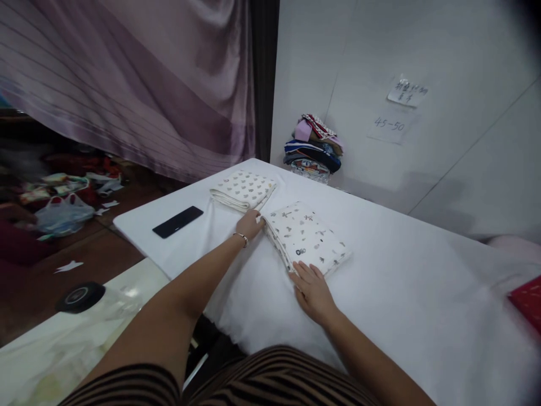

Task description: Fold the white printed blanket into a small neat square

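Note:
A folded white cloth [306, 231] with small dark and brown motifs lies on the white-covered table [393, 287] in front of me. My left hand [250, 224], with a bracelet at the wrist, is closed at the cloth's far left corner; its fingertips are partly hidden. On the cloth's near corner rests my right hand [313, 290], its fingers spread over the top and the thumb by the folded edge. Just beyond my left hand sits a second folded white cloth [245, 189] with grey heart-like motifs.
A black phone [177, 221] lies at the table's left. Folded clothes [315, 148] are stacked against the wall beyond it. A purple curtain [181, 84] hangs at left, above bags [63, 214] on the floor. A red object [528, 304] is at far right.

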`<action>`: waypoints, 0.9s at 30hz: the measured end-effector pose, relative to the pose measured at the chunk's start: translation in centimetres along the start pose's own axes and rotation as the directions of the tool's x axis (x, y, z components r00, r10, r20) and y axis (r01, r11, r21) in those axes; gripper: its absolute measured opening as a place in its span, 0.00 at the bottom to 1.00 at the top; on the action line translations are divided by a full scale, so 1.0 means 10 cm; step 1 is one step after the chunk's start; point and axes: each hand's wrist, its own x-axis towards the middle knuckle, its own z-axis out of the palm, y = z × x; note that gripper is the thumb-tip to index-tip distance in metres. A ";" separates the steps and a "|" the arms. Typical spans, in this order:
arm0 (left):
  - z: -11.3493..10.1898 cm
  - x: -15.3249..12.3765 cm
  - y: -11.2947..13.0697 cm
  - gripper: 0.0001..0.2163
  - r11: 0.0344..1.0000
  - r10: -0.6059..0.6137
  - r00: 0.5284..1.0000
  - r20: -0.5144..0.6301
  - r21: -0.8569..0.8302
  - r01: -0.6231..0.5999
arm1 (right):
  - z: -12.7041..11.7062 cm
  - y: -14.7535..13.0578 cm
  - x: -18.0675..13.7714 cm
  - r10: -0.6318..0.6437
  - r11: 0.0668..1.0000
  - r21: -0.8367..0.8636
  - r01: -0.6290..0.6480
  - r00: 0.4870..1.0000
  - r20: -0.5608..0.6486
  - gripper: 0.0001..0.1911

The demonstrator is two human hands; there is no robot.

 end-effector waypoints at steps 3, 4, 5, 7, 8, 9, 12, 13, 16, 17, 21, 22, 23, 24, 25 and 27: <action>-0.02 -0.13 0.04 0.11 0.999 0.001 1.000 0.001 -0.035 -0.001 | 0.00 0.00 0.00 -0.001 1.000 -0.004 0.001 1.000 -0.008 0.22; -0.01 -0.16 0.05 0.09 0.997 -0.014 0.999 0.029 -0.072 0.016 | 0.01 0.00 0.00 -0.001 1.000 -0.006 0.001 1.000 -0.008 0.22; 0.01 -0.19 0.06 0.08 0.993 -0.031 0.998 0.058 -0.108 0.037 | 0.01 0.00 0.00 -0.001 1.000 -0.008 0.001 1.000 -0.007 0.22; 0.05 -0.22 0.07 0.08 0.985 -0.071 0.993 0.095 -0.151 0.085 | 0.01 0.00 0.00 -0.002 1.000 -0.013 0.002 1.000 -0.010 0.22; 0.08 -0.23 0.08 0.08 0.981 -0.094 0.990 0.105 -0.159 0.110 | 0.00 0.00 0.00 -0.003 1.000 -0.014 0.003 1.000 -0.013 0.22; 0.10 -0.23 0.08 0.08 0.976 -0.121 0.986 0.117 -0.166 0.139 | 0.00 0.00 0.00 -0.004 1.000 -0.014 0.004 1.000 -0.015 0.23; 0.15 -0.21 0.10 0.09 0.958 -0.199 0.969 0.148 -0.178 0.224 | 0.00 0.00 0.00 -0.007 1.000 -0.015 0.007 1.000 -0.019 0.23; 0.16 -0.20 0.11 0.09 0.952 -0.219 0.963 0.156 -0.181 0.246 | 0.00 0.00 0.00 -0.008 1.000 -0.017 0.008 1.000 -0.018 0.22; 0.15 -0.15 0.13 0.10 0.939 -0.262 0.951 0.166 -0.182 0.291 | 0.00 0.00 0.00 -0.007 1.000 -0.024 0.006 1.000 -0.017 0.21; 0.15 -0.13 0.14 0.10 0.936 -0.274 0.947 0.166 -0.180 0.302 | 0.00 0.00 0.00 -0.007 1.000 -0.024 0.006 1.000 -0.016 0.21; 0.14 -0.04 0.16 0.11 0.926 -0.321 0.932 0.166 -0.151 0.346 | 0.00 0.00 0.00 -0.006 1.000 -0.026 0.006 1.000 -0.007 0.21; 0.15 -0.02 0.16 0.11 0.924 -0.331 0.929 0.168 -0.141 0.354 | -0.01 0.00 0.00 -0.005 1.000 -0.027 0.005 1.000 -0.006 0.21; 0.15 0.00 0.16 0.11 0.924 -0.337 0.926 0.170 -0.131 0.360 | -0.01 0.00 0.00 -0.004 1.000 -0.027 0.004 1.000 -0.005 0.21; 0.15 0.02 0.17 0.10 0.924 -0.339 0.925 0.172 -0.122 0.362 | -0.01 0.00 0.00 -0.004 1.000 -0.026 0.003 1.000 -0.005 0.21; 0.16 0.04 0.17 0.09 0.926 -0.338 0.925 0.175 -0.114 0.360 | -0.01 0.00 0.00 -0.003 1.000 -0.025 0.003 1.000 -0.005 0.21; 0.16 0.08 0.17 0.08 0.930 -0.332 0.925 0.184 -0.099 0.354 | -0.01 0.00 0.00 -0.002 1.000 -0.021 0.002 1.000 -0.003 0.21</action>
